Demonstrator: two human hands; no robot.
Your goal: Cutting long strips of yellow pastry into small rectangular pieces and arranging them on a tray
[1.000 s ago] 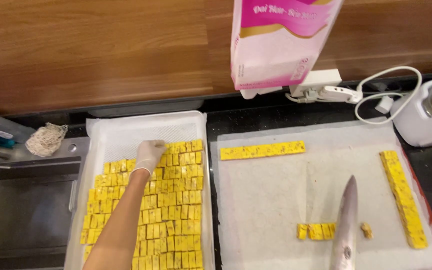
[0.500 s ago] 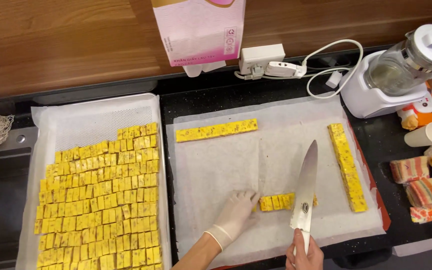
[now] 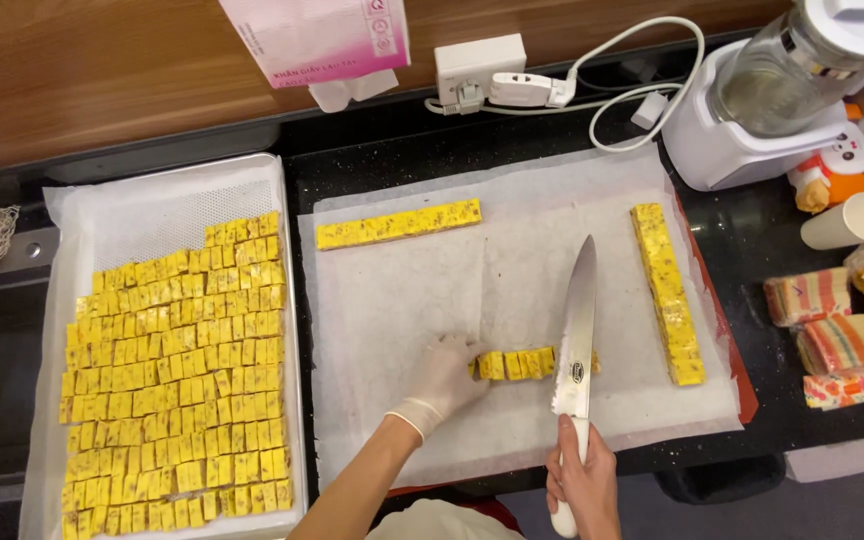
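tray left of paper sheet

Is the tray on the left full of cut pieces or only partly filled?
Partly filled. Yellow cut pieces cover most of the tray, but its far end near the wall shows bare paper liner.

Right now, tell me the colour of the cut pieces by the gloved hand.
Yellow with dark flecks; the cut pieces by the gloved left hand show best in the head view.
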